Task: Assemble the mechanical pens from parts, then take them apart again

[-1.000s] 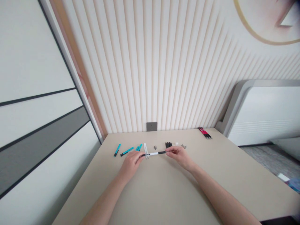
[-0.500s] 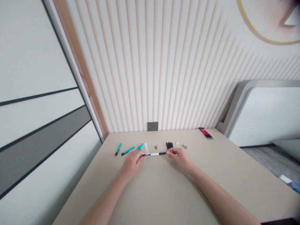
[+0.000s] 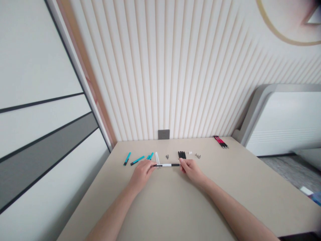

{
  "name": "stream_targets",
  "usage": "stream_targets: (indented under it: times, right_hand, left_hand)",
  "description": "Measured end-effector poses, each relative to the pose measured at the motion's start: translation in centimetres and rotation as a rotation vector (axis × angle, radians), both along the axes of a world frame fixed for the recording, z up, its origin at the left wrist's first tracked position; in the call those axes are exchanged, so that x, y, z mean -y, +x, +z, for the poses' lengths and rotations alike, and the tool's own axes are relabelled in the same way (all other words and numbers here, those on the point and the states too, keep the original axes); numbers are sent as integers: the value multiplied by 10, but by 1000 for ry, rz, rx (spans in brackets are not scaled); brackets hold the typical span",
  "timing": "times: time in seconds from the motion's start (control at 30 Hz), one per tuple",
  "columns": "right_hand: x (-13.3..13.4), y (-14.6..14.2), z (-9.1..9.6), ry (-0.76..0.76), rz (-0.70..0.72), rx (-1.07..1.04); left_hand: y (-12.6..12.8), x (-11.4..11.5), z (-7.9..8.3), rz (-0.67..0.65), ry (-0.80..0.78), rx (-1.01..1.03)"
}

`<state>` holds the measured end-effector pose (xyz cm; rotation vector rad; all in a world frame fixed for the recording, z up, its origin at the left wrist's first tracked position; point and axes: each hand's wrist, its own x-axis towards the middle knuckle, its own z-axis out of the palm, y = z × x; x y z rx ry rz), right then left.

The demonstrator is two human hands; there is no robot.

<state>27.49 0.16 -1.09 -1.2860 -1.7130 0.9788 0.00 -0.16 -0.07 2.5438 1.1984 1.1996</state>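
A white pen with black ends (image 3: 167, 165) is held level above the table between my two hands. My left hand (image 3: 143, 172) pinches its left end, and my right hand (image 3: 191, 169) grips the black right end. Just behind the pen lie thin white tubes (image 3: 156, 156), partly hidden. Several black pen grips (image 3: 182, 154) lie side by side behind my right hand. Blue-and-black pen barrels (image 3: 137, 160) rest beyond my left hand. Small grey pieces (image 3: 167, 156) sit between the tubes and the black grips.
Several red-and-black pens (image 3: 221, 142) lie at the back right of the beige table (image 3: 160, 204). More small grey pieces (image 3: 198, 156) and a small white piece (image 3: 190, 152) are right of the black grips. A wall socket (image 3: 164, 134) sits behind the table edge.
The fingers of my right hand have shifted slightly on the black end of the pen. Both hands still hold it in nearly the same place; the view has tilted a little.
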Motion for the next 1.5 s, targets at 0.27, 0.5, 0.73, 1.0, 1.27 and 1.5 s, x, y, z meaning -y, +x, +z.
stream_targets:
  times: [0.27, 0.5, 0.73, 1.0, 1.27, 1.5]
  right_hand:
    - [4, 3, 10, 88, 64, -23]
    - [3, 3, 2, -39, 93, -59]
    - [10, 3, 10, -18, 214, -72]
    - [4, 1, 4, 5, 107, -57]
    - [5, 5, 11, 151, 60, -83]
    - [3, 4, 7, 106, 35, 1]
  left_hand:
    - [1, 2, 3, 1, -11, 26]
    - [0, 1, -1, -37, -15, 28]
    - [1, 2, -1, -42, -1, 48]
    - [2, 3, 1, -61, 38, 43]
    - [2, 4, 4, -20, 33, 66]
    - [1, 3, 3, -43, 46, 52]
